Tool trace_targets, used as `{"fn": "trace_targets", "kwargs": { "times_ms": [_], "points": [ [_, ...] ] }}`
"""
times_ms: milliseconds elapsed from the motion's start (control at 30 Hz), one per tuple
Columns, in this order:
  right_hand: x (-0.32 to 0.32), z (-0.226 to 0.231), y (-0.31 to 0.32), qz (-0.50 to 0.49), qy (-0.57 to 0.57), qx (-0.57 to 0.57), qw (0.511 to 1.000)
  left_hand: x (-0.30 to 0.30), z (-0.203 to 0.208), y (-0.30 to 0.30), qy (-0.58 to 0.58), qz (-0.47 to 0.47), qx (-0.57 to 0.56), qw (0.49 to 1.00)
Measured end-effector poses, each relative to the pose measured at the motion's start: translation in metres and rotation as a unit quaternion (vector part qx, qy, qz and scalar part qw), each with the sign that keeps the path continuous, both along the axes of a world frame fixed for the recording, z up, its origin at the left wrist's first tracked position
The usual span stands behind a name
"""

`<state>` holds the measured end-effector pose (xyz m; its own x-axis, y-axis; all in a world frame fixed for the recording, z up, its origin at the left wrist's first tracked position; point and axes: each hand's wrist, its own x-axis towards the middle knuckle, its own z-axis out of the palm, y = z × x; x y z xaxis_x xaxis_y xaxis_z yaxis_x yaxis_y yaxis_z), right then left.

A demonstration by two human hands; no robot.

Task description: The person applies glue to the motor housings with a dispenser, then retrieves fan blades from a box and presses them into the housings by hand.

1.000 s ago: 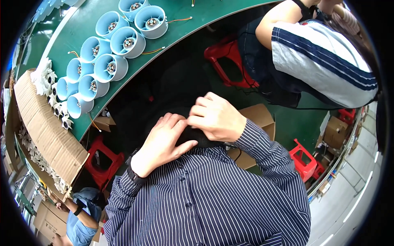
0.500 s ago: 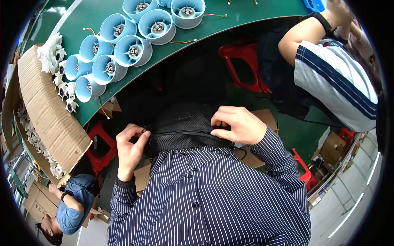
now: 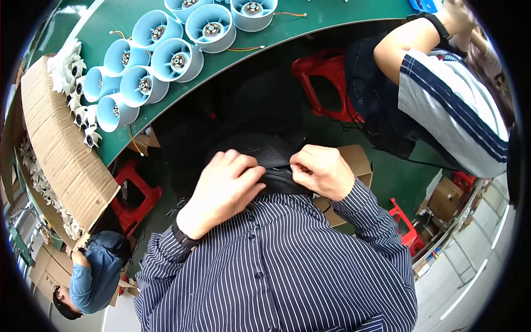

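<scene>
A black mesh bag (image 3: 281, 180) lies across my lap at the waist, with a dark zip-like opening along its upper side. My right hand (image 3: 322, 172) pinches the edge of that opening at its right end. Over the bag's left half lies my left hand (image 3: 228, 185), fingers curled and the thumb and forefinger closed on the edge of the opening. The back of this hand hides much of the bag. A dark band circles my left wrist.
Ahead, a green table (image 3: 221, 69) holds several light-blue fan housings (image 3: 177, 61) with wires and white fan wheels (image 3: 77, 105). A cardboard box (image 3: 66, 149) stands at left. Red stools (image 3: 321, 88) are below the table. One person (image 3: 453, 105) sits at right, another (image 3: 99, 271) at lower left.
My left hand has moved right, from the bag's left end to the middle of its opening. My right hand has shifted slightly and closed more tightly on the edge.
</scene>
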<state>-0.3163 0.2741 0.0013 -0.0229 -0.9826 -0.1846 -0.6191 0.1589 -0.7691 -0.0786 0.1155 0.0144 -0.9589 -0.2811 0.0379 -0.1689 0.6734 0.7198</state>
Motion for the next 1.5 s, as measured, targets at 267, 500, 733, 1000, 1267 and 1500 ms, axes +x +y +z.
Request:
{"fn": "trace_targets", "kwargs": {
  "times_ms": [267,500,733,1000,1267,1500],
  "points": [
    [-0.004,-0.009,-0.001,-0.150,-0.063,0.021,0.987,0.005,0.020,0.010,0.002,-0.153,0.064,0.986],
    [-0.006,-0.025,0.002,-0.188,-0.051,0.036,0.980,0.014,0.010,0.019,-0.026,-0.184,0.132,0.974],
    [-0.007,-0.028,0.011,-0.213,-0.123,0.090,0.965,0.007,0.007,0.010,-0.027,-0.129,0.222,0.966],
    [-0.008,-0.029,0.010,-0.215,-0.164,0.117,0.955,-0.030,-0.007,0.012,-0.032,-0.074,0.096,0.992],
    [-0.008,-0.031,0.011,-0.215,-0.167,0.111,0.956,-0.058,-0.021,0.025,-0.013,-0.155,-0.104,0.982],
    [-0.005,-0.024,0.011,-0.223,-0.167,0.104,0.955,-0.043,-0.020,0.008,0.041,-0.229,-0.136,0.963]
  ]
}}
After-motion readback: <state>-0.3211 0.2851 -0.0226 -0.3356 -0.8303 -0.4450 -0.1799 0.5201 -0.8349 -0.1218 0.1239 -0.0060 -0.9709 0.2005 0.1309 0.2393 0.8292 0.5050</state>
